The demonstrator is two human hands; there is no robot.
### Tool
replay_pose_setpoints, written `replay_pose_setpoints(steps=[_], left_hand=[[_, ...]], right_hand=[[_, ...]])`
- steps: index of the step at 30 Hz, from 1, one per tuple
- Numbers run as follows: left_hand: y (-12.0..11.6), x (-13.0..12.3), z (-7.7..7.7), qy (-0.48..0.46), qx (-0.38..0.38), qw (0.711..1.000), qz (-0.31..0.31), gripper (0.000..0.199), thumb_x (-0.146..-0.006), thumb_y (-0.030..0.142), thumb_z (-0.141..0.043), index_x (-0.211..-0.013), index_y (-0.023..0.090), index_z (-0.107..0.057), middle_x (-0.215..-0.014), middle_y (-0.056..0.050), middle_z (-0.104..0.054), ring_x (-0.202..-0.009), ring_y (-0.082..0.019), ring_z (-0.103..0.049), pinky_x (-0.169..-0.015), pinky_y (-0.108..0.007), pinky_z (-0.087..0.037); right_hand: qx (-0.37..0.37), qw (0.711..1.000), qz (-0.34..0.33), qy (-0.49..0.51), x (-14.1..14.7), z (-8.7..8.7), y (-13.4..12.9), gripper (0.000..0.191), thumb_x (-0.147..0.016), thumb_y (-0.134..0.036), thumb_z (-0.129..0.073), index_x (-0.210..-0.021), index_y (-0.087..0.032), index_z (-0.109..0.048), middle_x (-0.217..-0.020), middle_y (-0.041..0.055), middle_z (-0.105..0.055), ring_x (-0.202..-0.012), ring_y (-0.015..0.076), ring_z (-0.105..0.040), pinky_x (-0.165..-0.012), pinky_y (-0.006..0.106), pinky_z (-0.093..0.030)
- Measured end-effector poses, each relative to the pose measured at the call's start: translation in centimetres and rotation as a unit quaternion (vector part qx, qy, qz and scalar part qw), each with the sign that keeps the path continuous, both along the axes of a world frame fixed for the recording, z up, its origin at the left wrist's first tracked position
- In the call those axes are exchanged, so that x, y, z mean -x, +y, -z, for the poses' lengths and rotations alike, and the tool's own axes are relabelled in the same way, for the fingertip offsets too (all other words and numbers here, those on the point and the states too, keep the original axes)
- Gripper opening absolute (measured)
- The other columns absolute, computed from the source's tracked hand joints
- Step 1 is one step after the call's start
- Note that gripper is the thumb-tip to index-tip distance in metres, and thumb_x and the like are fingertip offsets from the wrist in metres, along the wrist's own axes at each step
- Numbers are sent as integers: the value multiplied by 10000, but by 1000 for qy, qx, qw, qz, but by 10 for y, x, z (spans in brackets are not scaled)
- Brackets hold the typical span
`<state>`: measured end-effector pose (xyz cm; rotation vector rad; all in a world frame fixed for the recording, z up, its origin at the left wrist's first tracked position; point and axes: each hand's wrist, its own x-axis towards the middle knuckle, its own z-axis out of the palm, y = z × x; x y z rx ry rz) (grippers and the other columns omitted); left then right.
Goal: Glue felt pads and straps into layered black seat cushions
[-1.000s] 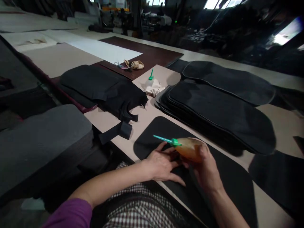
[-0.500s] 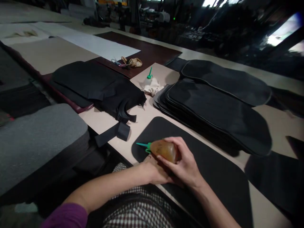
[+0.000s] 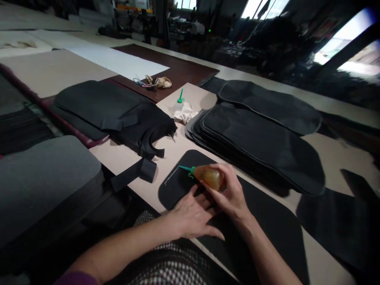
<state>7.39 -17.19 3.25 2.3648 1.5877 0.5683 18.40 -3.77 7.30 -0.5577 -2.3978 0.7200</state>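
My right hand is wrapped round a squeeze bottle of amber liquid, tilted on its side. Its green nozzle points left and meets a black rounded-corner sheet on the table. From the nozzle tip a thin pale line of glue runs down along the sheet's left end. My left hand lies palm down on the sheet just below the bottle, its fingers and thumb spread.
A stack of black padded pieces lies beyond the sheet. Black fabric pieces and a loose strip are at left. A second green-tipped bottle stands by a white cloth. Grey pieces are stacked at near left.
The nozzle has come down to the sheet and a pale line of glue now shows on it. My left hand has moved from under the bottle and spread its fingers.
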Motion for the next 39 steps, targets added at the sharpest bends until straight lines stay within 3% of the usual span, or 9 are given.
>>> replay_pose_setpoints(steps=[9, 14, 18, 23, 30, 34, 39], left_hand=[[3, -2, -3, -3, 9, 1000, 3, 788, -987, 751, -223, -1565, 244, -394, -1624, -108, -417, -1529, -276, -304, -1246, -571, -188], [3, -4, -2, 11, 3, 1000, 7, 789, -991, 743, -238, -1574, 232, -385, -1639, -127, -392, -1555, -276, -268, -1246, -571, -183], [3, -6, -1, 29, -1, 1000, 5, 759, -998, 730, -254, -1576, 254, -382, -1665, -111, -351, -1562, -261, -262, -1245, -557, -190], [4, -8, 4, 67, -18, 997, 14, 727, -1001, 716, -302, -1580, 282, -382, -1676, -94, -329, -1556, -267, -285, -1234, -547, -216], [6, -11, 3, 117, -32, 992, 25, 670, -1031, 647, -352, -1603, 297, -344, -1681, -94, -315, -1544, -277, -314, -1211, -545, -252], [6, -11, 7, 133, -40, 990, 27, 670, -1029, 639, -376, -1611, 311, -325, -1686, -85, -299, -1537, -284, -326, -1207, -542, -260], [6, -11, 10, 154, -40, 987, 29, 653, -1037, 625, -371, -1609, 312, -329, -1696, -74, -274, -1542, -276, -318, -1205, -551, -260]], right_hand=[[-57, 992, 110, 8, 5, 18, 23, 446, -946, -383, -676, -1334, -273, -485, -1223, 116, -529, -1118, 291, -597, -923, 465, -570], [-57, 989, 138, 1, -18, 10, 29, 439, -935, -371, -685, -1318, -267, -497, -1206, 109, -541, -1110, 285, -602, -912, 446, -569], [-65, 983, 169, -19, -64, -7, 29, 436, -932, -370, -686, -1315, -272, -504, -1207, 102, -546, -1101, 284, -606, -896, 432, -564], [-72, 968, 236, -46, -151, -24, 21, 420, -934, -424, -682, -1300, -290, -523, -1192, 84, -570, -1094, 286, -605, -930, 442, -540], [-107, 921, 370, -54, -261, -35, -4, 424, -917, -460, -694, -1270, -280, -546, -1159, 77, -571, -1067, 285, -598, -941, 442, -519], [-102, 900, 420, -53, -289, -34, -18, 437, -904, -455, -708, -1268, -274, -549, -1149, 73, -571, -1051, 282, -596, -913, 432, -521], [-100, 885, 453, -44, -300, -36, -32, 445, -896, -472, -716, -1263, -272, -562, -1146, 74, -575, -1056, 282, -593, -922, 427, -519]])
